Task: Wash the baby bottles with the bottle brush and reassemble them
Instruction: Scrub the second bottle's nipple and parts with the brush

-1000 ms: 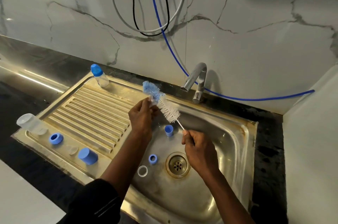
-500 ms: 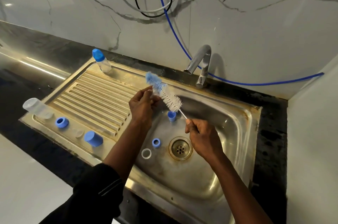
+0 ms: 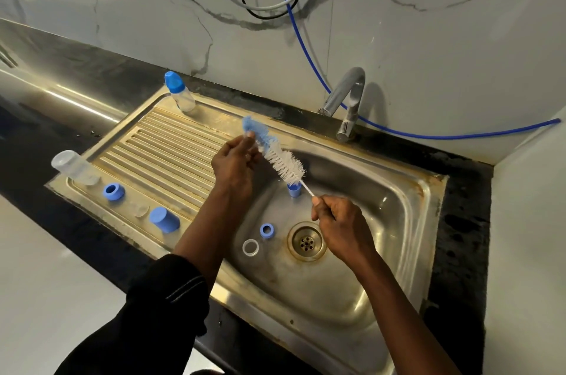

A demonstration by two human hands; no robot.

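Note:
My right hand (image 3: 340,227) grips the thin wire handle of the bottle brush (image 3: 283,162), which slants up to the left over the sink basin (image 3: 382,191). My left hand (image 3: 235,166) pinches a small clear part against the brush's blue tip; the fingers hide most of it. An assembled bottle with a blue cap (image 3: 179,93) stands at the back of the drainboard. A clear bottle body (image 3: 73,168) lies at the drainboard's left end. Beside it are a blue ring (image 3: 114,192), a clear teat (image 3: 141,210) and a blue cap (image 3: 164,219).
In the basin lie a small blue piece (image 3: 294,191), a blue ring (image 3: 267,230) and a white ring (image 3: 250,247), left of the drain (image 3: 306,241). The faucet (image 3: 343,99) stands behind the basin, with no water running. Cables and a blue hose hang on the marble wall.
Both hands keep their hold on the brush and small part in nearly the same pose. The view shifted, so the sink sits a little higher in the frame.

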